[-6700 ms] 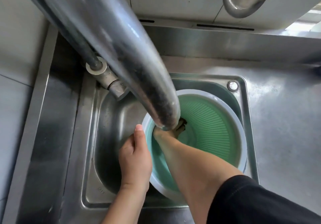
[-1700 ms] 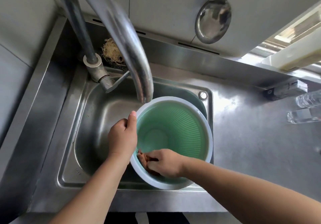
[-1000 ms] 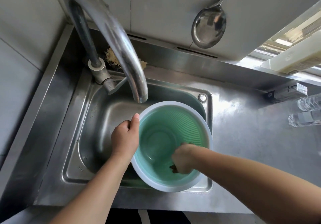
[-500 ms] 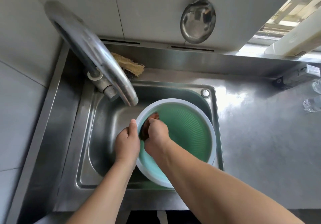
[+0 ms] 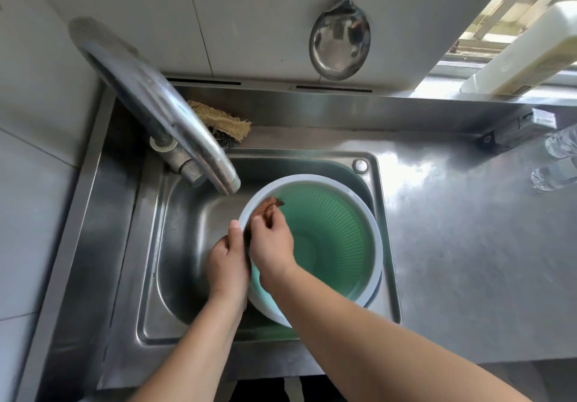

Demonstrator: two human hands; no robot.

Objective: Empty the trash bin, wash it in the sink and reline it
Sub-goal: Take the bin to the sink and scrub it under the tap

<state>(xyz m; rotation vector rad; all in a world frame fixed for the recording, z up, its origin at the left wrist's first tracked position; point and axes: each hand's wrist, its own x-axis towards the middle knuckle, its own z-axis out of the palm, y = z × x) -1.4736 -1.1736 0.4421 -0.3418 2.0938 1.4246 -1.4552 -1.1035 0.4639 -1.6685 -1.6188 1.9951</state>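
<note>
Lighting as I read it: daylight from the window (image 5: pixel 499 20), far right of my hands, washed out. Glare on the counter (image 5: pixel 437 183) right of the grip. Tap (image 5: pixel 150 95) above-left blurred, out of focus. Wall lines bow at the edges. Soft shadow in the sink (image 5: pixel 187 261) beneath my left hand (image 5: pixel 226 264).

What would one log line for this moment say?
stage: washing | round green plastic bin: in steel sink | left hand: grip on rim | right hand: rubbing inner wall with brown scrubber
</note>
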